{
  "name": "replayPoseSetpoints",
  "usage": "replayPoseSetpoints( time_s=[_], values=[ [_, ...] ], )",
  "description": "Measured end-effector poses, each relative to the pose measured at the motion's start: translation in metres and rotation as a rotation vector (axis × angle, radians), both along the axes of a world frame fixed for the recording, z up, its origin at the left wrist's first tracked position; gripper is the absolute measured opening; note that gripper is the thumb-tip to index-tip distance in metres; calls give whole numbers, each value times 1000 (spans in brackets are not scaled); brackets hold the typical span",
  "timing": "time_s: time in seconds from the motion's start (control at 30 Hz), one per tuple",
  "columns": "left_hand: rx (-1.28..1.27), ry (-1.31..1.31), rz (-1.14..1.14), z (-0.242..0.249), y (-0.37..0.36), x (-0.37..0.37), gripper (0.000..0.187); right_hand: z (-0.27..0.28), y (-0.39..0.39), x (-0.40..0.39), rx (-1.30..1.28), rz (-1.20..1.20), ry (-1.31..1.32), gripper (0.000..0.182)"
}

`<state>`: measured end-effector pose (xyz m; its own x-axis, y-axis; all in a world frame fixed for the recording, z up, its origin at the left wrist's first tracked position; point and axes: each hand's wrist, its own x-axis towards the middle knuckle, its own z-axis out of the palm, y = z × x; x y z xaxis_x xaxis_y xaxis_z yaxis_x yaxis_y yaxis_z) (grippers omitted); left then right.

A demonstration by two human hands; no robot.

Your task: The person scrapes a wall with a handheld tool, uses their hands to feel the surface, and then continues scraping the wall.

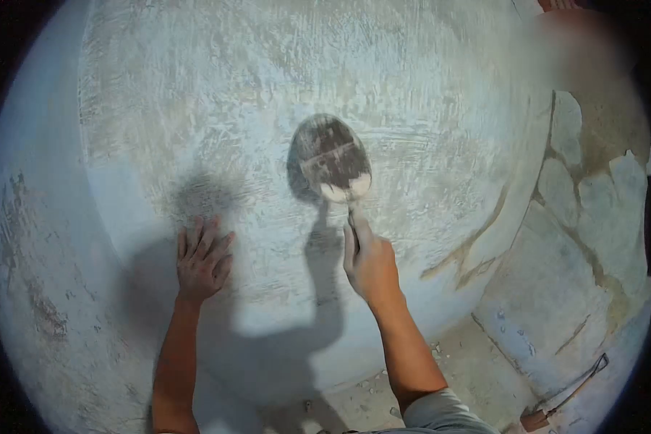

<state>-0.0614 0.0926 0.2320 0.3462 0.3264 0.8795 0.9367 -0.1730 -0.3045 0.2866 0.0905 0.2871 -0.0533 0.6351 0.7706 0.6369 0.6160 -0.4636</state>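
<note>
An oval trowel [334, 160], dark with a pale smear near its handle end, is held over a rough, whitish plastered wall [260, 108]. My right hand [369, 257] is wrapped round its handle, right of the middle. The blade points up and its shadow falls just to the left. To the left, my left hand [204, 262] has its fingers spread at the wall and holds nothing. Whether its palm touches the surface I cannot tell. Dark shadows of my arms lie on the wall between and beside the hands.
At the lower right a shovel [566, 399] lies on the ground. Flat irregular stones [557, 192] with brown joints stand along the right side. Small debris [372, 387] is scattered at the wall's foot. Part of a person's hand [559, 4] shows at the top right.
</note>
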Motion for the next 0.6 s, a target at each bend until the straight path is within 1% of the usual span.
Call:
replayPoseSetpoints(
  time_s=[0.07, 0.1, 0.17, 0.27, 0.3, 0.37, 0.4, 0.43, 0.5, 0.53, 0.57, 0.6],
  values=[
    [-49, -42, -64, 5, -8, -16, 41, -27, -9, -1, -13, -17, 8, 40],
    [50, -67, 6, 6, -8, -27, 42, -35, -12, -2, -22, -18, 14, 40],
    [241, -107, 141, 10, -7, -45, 43, -29, -18, -6, -81, -37, 16, 40],
    [253, -62, 261, 16, -8, -42, 43, 3, -18, -8, 35, 34, 36, 41],
    [250, -72, 254, 14, -7, -41, 44, 13, -16, -12, 47, 8, 28, 40],
    [249, -80, 242, 14, -5, -44, 44, 14, -15, -14, 24, 33, 28, 40],
    [246, -73, 241, 14, -6, -44, 45, 14, -15, -16, 13, 50, 29, 40],
    [250, -68, 243, 13, -7, -44, 45, -4, -7, -17, 110, 85, 25, 39],
    [262, -72, 243, 15, -6, -45, 46, -31, -9, -26, 94, 162, 82, 39],
    [262, -77, 239, 13, -4, -45, 45, -37, -6, -32, 84, 205, 111, 39],
    [258, -78, 231, 12, -5, -47, 45, -41, 3, -38, 163, 187, 131, 40],
    [252, -84, 245, 13, -7, -48, 44, -29, 0, -41, 84, 180, 116, 40]
  ],
)
